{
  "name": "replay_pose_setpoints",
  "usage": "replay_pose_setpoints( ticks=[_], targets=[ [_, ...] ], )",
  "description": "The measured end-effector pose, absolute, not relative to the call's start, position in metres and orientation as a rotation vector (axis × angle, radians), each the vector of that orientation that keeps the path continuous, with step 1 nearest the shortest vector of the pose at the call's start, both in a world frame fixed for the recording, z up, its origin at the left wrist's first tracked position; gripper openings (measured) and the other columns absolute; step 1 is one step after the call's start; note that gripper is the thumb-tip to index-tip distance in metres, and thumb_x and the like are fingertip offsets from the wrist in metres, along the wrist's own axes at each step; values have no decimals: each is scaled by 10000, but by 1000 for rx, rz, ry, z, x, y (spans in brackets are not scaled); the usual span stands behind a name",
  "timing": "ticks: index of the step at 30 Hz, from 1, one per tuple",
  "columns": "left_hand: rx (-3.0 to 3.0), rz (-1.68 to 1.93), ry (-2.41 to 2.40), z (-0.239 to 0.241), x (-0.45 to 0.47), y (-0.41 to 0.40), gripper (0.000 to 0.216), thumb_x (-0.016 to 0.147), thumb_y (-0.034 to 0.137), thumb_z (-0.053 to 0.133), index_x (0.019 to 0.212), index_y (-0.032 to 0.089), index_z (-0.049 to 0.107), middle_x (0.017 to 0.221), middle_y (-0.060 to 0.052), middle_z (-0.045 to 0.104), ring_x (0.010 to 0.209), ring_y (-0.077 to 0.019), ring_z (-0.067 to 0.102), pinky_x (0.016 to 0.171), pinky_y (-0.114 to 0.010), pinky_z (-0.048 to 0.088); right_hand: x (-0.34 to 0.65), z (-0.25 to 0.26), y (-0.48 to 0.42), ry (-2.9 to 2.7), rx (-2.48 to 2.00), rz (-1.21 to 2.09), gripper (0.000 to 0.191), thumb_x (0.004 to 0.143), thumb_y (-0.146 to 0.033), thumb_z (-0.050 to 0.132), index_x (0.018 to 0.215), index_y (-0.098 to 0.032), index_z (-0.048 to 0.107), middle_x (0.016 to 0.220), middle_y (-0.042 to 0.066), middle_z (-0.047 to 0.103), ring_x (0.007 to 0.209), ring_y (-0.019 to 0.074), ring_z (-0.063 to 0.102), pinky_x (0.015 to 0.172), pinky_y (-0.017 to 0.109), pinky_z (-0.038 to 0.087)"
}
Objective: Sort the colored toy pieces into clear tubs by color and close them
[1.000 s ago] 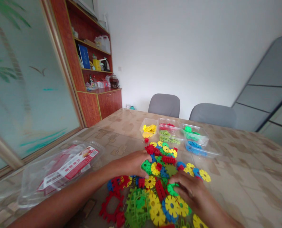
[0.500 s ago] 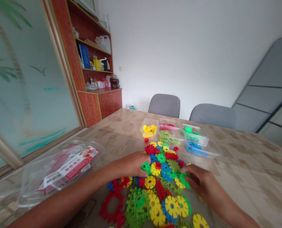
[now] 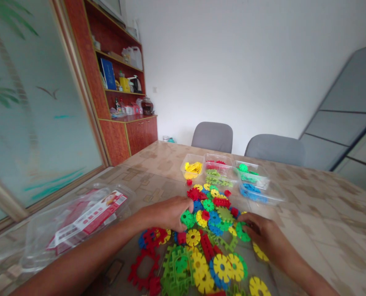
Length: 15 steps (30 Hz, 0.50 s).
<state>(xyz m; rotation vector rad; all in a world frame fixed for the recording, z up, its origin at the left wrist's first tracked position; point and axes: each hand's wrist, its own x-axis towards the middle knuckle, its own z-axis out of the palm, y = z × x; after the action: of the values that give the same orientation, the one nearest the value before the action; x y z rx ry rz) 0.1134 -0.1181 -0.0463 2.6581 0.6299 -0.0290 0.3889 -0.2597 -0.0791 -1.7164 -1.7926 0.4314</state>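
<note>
Holds a green disc (image 3: 187, 219) in the left hand (image 3: 171, 211) at ten o'clock on the heap (image 3: 206, 246), with thumb and fingers parted just enough to bracket it. Sets the bent fingers of the right hand (image 3: 264, 235) at the edge of a second green disc (image 3: 242, 232), at three o'clock; cannot tell whether pinched or merely touched. Has a yellow disc (image 3: 260, 252) just beside the right hand, and a red frame (image 3: 155, 263) at eight o'clock. Faces clear boxes (image 3: 262, 181) on the table (image 3: 156, 185) beyond, with yellow pieces (image 3: 192, 168) before twelve, red pieces (image 3: 220, 163) at twelve, green pieces (image 3: 247, 173) past one, blue pieces (image 3: 253, 193) at two. Leaves a clear lid (image 3: 36, 238) well apart at nine.
</note>
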Motion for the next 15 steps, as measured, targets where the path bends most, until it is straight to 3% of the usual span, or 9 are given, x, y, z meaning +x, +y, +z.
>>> replay_pose_setpoints(
  ticks=[6, 15],
  targets=[
    [2620, 22, 646, -41, 111, -114, 371, 691, 216, 657, 1037, 202, 524, 1012, -15, 572, 929, -193, 529, 760, -245, 407, 374, -71, -268, -1712, -1602, 1033, 241, 820, -381, 541, 942, -190, 624, 719, 0, 606, 538, 116, 513, 465, 211, 394],
    [2537, 66, 563, -28, 110, -123, 383, 721, 224, 638, 1090, 213, 538, 1062, -22, 580, 968, -195, 537, 799, -262, 406, 392, -53, -291, -2013, -1695, 1076, 226, 849, -236, 534, 1032, -266, 663, 911, 25, 660, 786, 172, 584, 679, 279, 466]
  ],
)
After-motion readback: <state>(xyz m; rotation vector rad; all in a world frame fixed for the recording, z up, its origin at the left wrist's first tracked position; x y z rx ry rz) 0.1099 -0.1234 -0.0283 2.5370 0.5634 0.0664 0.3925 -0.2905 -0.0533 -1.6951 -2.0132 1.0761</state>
